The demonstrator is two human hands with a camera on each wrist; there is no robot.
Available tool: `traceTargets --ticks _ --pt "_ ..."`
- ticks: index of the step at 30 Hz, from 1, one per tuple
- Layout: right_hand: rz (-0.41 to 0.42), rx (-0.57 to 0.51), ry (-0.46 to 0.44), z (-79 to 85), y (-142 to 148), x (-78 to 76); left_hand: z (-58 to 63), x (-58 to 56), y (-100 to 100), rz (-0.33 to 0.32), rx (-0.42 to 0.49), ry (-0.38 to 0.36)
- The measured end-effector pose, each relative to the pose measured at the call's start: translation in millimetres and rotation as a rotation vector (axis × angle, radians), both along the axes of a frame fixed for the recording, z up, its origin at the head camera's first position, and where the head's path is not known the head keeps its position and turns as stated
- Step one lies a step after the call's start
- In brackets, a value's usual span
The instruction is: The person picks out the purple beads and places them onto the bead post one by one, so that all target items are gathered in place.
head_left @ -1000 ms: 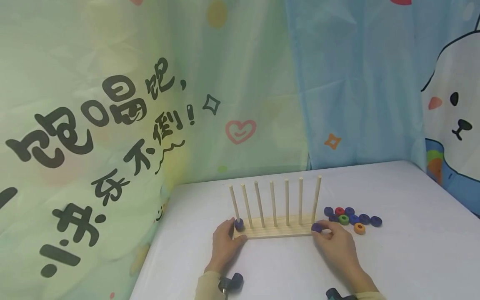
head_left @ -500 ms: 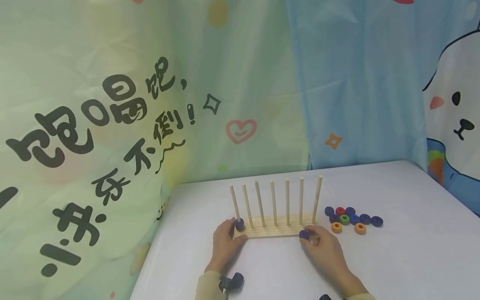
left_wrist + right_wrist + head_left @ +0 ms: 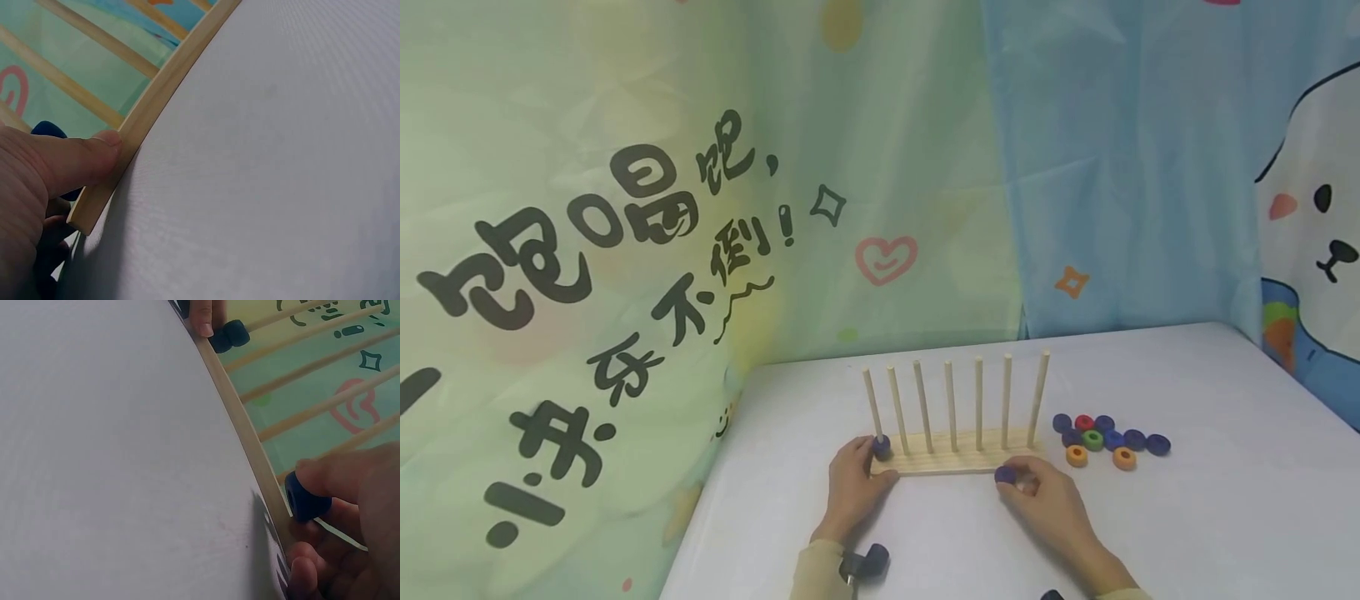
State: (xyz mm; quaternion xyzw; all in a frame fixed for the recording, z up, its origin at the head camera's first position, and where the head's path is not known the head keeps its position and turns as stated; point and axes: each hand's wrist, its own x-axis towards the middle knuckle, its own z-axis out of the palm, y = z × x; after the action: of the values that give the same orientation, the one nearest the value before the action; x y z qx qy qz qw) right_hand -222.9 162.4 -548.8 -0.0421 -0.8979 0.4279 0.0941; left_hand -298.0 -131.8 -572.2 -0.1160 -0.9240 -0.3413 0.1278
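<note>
10 loose beads (image 3: 1112, 441) — nr rack (image 3: 940, 462), R hand (image 3: 1048, 504)

wooden peg rack (image 3: 925, 465): upright | blue bead (image 3: 1004, 476): pinched, near rack front

Your head view is evenly and softly lit, with a pale tabletop (image 3: 955, 542) and a faint sheen on the folds of the backdrop (image 3: 917, 150) in the upper part. Fine detail is soft, so the loose beads (image 3: 1135, 441) at the right lose crispness. Both your wrist views look dimmer and greyer. In the left one, shade pools at the lower left, below the wooden board (image 3: 156, 87) and your left hand (image 3: 31, 181), while fine ripples band the tabletop. In the right one, a blurred shadow lies at lower centre, the board's edge bows, and your right hand (image 3: 375, 512) is shaded near the bottom.
</note>
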Motion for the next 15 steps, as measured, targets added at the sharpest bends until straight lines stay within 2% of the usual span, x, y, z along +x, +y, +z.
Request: traceTargets --ticks 9,15 --pt "0.008 -0.04 0.032 -3.7 4.5 -2.6 2.3 2.4 0.6 0.029 0.065 -0.031" --pt "0.003 -0.072 -0.012 0.3 3.6 -3.6 4.9 3.6 2.1 0.039 0.072 -0.05"
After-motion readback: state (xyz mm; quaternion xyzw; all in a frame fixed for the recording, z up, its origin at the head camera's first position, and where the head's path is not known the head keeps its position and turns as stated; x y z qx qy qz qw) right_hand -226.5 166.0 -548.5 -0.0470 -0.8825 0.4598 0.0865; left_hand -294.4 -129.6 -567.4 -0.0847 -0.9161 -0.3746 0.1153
